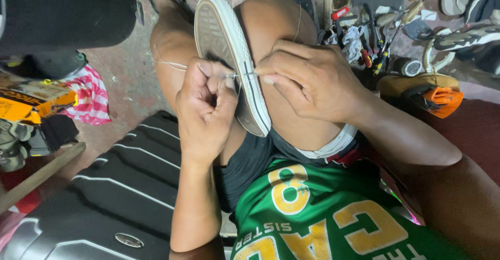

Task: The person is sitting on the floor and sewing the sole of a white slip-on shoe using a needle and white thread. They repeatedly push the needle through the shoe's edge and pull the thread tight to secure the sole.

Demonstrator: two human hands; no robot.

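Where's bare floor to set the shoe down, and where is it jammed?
Bare floor lies between the striped cloth, the suitcase and the left knee. Right of the shoe, the tool pile and loose shoes crowd the ground. Both the left hand and right hand are busy at the sole.
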